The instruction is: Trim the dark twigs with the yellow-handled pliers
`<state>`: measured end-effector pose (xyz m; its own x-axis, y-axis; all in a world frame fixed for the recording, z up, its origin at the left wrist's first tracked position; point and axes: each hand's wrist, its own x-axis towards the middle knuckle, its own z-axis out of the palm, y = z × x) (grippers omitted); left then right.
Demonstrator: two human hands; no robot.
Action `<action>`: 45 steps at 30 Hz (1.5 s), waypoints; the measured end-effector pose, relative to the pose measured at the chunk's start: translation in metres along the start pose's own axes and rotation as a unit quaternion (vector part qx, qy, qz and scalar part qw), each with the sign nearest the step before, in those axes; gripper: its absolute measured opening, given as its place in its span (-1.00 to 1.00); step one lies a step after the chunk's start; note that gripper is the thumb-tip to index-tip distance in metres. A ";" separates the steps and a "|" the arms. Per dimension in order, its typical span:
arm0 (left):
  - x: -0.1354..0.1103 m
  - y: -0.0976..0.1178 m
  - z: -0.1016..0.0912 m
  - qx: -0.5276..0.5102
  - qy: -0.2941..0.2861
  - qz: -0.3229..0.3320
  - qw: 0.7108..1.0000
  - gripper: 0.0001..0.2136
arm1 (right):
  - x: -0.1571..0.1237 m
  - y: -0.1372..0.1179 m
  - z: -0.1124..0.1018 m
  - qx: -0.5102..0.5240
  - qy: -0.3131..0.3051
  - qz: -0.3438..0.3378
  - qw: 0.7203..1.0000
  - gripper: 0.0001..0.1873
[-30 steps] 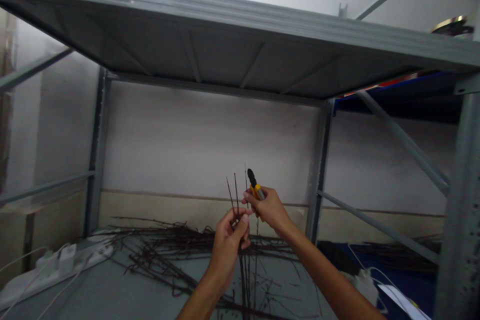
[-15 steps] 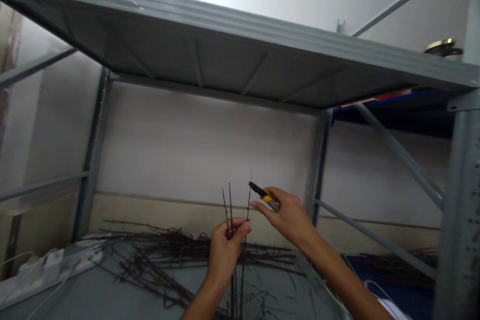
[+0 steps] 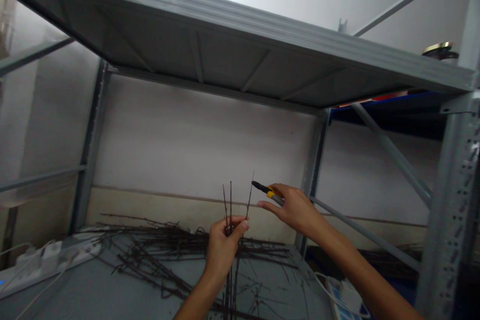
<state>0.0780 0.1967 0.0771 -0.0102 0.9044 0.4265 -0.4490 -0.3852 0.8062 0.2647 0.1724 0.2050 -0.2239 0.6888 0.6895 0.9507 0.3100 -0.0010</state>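
Twigs [image 3: 230,201] are clamped in left grip [image 3: 223,247] | yellow pliers [image 3: 268,191] are clamped in right grip [image 3: 298,210] | twig pile [image 3: 168,245] is left on shelf [image 3: 112,290]

twigs [image 3: 176,249] lie across the steel shelf [image 3: 93,280]

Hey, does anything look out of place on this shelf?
Yes, loose dark twigs lie scattered across the grey steel shelf, and their ends reach close to the white power strip. A heap of plant stems beside electrical gear looks odd on a metal storage rack.
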 end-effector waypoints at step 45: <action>-0.022 0.051 -0.019 -0.126 -0.021 -0.001 0.992 -0.75 | -0.023 0.000 0.090 0.267 -0.024 0.175 0.947 -0.57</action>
<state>0.0386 0.1608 0.1014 0.0268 0.8947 0.4460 -0.6586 -0.3198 0.6812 0.2508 0.2159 0.1240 0.0635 0.8362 0.5448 0.7280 0.3346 -0.5984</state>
